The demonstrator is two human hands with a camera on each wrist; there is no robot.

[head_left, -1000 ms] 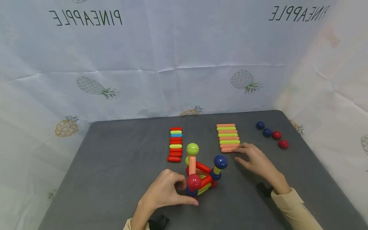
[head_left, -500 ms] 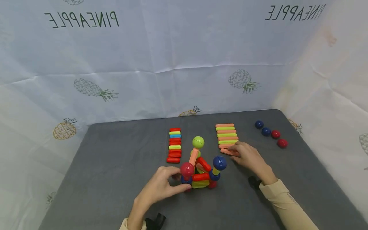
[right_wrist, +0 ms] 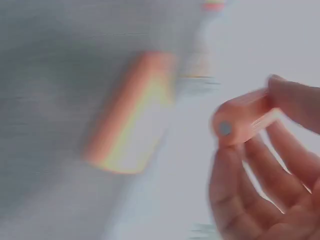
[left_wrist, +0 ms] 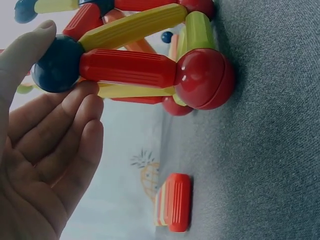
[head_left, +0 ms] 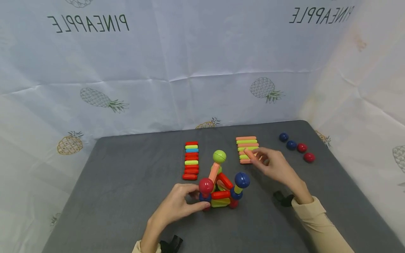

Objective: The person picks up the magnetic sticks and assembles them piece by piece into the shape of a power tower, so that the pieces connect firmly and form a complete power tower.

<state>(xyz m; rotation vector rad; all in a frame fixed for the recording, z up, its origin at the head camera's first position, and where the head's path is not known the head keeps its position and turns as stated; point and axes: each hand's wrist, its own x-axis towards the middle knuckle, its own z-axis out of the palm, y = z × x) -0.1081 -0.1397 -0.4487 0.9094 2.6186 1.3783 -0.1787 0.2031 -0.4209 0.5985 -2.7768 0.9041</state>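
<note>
A structure of magnetic sticks and balls (head_left: 221,195) stands on the grey table. My left hand (head_left: 179,202) steadies it at the near left corner; in the left wrist view, thumb and fingers pinch a blue ball (left_wrist: 59,63) joined to a red stick (left_wrist: 127,67). Above that corner sits a red ball (head_left: 206,186), with a green ball (head_left: 219,156) and a blue ball (head_left: 242,180) on the other uprights. My right hand (head_left: 278,167) holds a peach magnetic stick (head_left: 250,154) between thumb and fingers, raised off the table. Its grey metal end (right_wrist: 225,128) shows in the right wrist view.
Behind the structure lies a column of red, yellow and blue sticks (head_left: 191,158). Right of it is a row of peach and yellow-green sticks (head_left: 247,144). Loose blue balls (head_left: 291,145) and red balls (head_left: 309,157) lie at the far right. A pineapple-print cloth (head_left: 177,98) hangs behind the table.
My right hand has pulled the nearest peach stick from the row and lifted it. The structure has turned and shifted slightly left under my left hand, then stayed still.
</note>
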